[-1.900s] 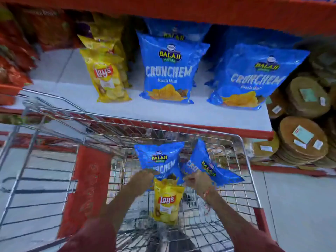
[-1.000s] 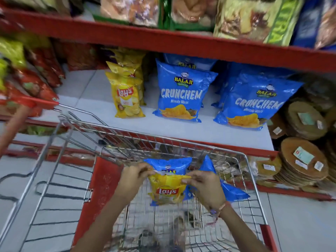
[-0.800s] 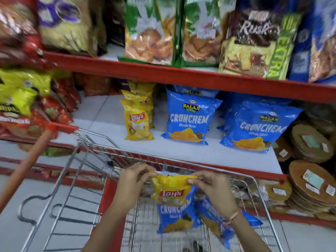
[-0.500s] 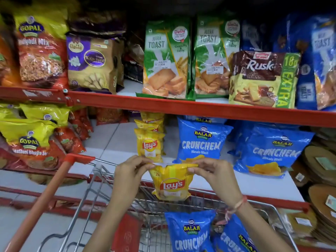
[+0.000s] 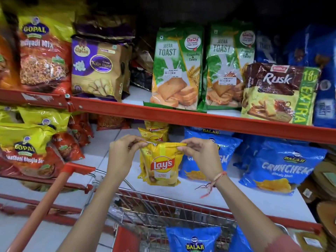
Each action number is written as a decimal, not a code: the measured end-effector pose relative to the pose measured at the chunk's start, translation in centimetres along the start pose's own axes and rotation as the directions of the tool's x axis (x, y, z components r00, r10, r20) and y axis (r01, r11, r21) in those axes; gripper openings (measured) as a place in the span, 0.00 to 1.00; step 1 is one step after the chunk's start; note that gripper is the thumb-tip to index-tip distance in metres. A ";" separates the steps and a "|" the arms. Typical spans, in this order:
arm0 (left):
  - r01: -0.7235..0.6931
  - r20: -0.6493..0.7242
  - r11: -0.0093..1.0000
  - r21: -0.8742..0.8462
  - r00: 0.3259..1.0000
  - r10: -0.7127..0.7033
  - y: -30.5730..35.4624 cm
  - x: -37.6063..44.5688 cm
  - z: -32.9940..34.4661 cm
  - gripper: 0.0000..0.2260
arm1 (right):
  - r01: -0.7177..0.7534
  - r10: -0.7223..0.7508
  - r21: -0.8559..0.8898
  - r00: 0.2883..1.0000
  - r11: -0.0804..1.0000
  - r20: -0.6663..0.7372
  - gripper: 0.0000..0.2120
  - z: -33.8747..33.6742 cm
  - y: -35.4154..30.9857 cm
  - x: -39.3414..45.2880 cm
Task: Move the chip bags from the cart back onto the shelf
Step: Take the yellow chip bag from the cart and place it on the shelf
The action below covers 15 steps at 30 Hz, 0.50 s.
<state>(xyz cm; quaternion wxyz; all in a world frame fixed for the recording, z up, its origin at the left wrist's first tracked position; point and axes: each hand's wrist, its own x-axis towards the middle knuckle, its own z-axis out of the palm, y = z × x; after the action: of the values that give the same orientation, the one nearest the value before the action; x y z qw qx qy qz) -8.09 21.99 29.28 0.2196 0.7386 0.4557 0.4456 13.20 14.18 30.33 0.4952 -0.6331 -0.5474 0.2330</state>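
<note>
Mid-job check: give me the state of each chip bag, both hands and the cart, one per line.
Yellow chip bag: held upright by its top edge, at the shelf.
Left hand: grip pinching the bag's top left corner.
Right hand: grip pinching the top right corner.
Blue chip bag: in the cart.
Cart: not yet emptied.

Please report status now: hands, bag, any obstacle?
Left hand and right hand pinch the Lay's bag by its top. Bag over the shelf, front of the Lay's row. Nothing blocking.

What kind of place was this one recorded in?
Most likely a grocery shop's snack aisle: red shelves stocked with packaged snacks, a price sticker on a toast pack, and a wire cart in front.
</note>
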 end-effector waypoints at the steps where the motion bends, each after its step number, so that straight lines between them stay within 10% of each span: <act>1: -0.007 -0.005 1.000 0.008 1.000 0.007 -0.1 0.3 0.1 0.01 | 0.003 -0.003 -0.003 1.000 1.000 -0.009 0.04 0.1 0.1 0.4; 15: 0.229 0.034 0.972 0.048 0.972 -0.230 -5.6 -1.1 6.1 0.05 | -0.164 0.165 -0.140 0.986 0.977 -0.003 0.09 4.5 7.9 3.3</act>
<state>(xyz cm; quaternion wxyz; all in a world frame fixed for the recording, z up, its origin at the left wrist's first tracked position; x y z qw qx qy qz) -5.77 24.26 21.61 0.2623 0.6943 0.5433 0.3925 14.05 19.64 22.43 0.4264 -0.7083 -0.5101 0.2371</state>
